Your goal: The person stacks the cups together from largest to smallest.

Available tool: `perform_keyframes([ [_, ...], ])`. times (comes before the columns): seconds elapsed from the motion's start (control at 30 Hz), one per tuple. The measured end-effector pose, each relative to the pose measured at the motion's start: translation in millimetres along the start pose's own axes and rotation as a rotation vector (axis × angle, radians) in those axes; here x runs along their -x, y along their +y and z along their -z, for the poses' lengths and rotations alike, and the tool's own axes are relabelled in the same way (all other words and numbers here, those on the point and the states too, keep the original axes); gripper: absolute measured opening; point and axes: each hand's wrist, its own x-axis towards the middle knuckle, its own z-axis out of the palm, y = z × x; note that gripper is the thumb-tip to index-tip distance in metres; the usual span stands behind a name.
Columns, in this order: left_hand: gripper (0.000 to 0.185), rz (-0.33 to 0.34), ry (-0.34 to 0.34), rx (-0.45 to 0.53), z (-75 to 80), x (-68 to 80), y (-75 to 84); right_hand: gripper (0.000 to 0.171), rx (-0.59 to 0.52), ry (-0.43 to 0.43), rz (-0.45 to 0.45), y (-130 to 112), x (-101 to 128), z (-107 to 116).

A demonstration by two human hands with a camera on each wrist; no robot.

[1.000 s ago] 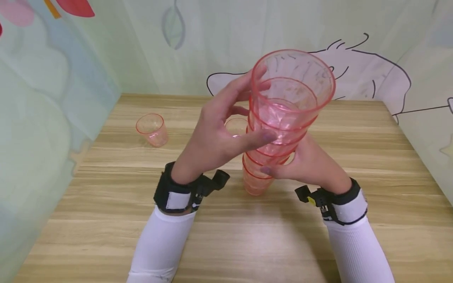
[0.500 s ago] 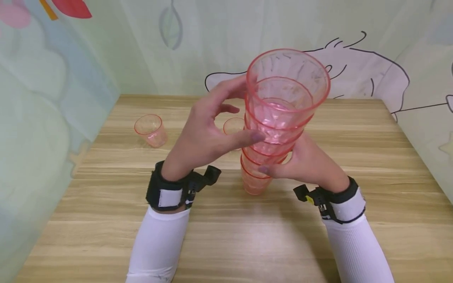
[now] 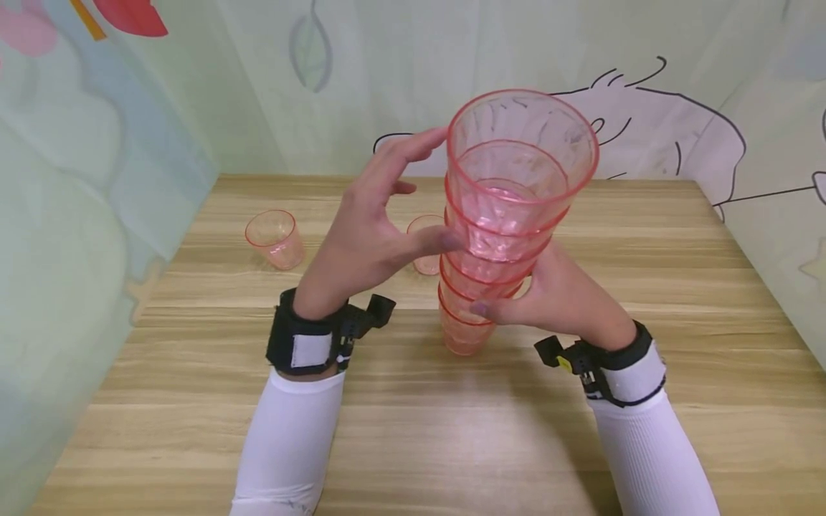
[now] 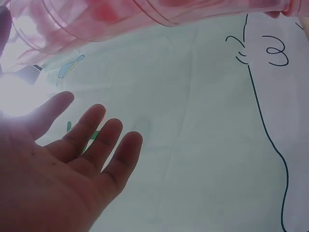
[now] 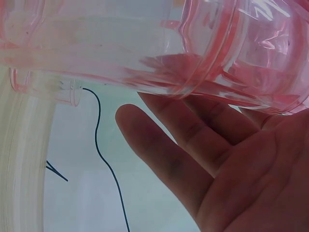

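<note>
Fingers of the right hand (image 3: 563,297) curl around a tall stack of clear pink plastic cups (image 3: 510,208) standing on the wooden table (image 3: 645,272); the left hand (image 3: 374,229), spread wide, touches it with its thumb.

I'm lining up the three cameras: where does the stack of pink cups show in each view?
Head: the stack of pink cups stands centre frame on the table, between both hands.
Left wrist: its pink wall runs along the top edge, above the left hand.
Right wrist: it fills the upper half, against the right hand.
Shared landmark: the black-line drawing on the wall.
</note>
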Motion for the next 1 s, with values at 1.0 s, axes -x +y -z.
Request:
perform_keyframes([
  [1.0,0.097,0.064,0.05,-0.085,10.2,0.0,-20.5,0.074,0.002,-0.003,-0.013,2.3,1.2,0.0],
])
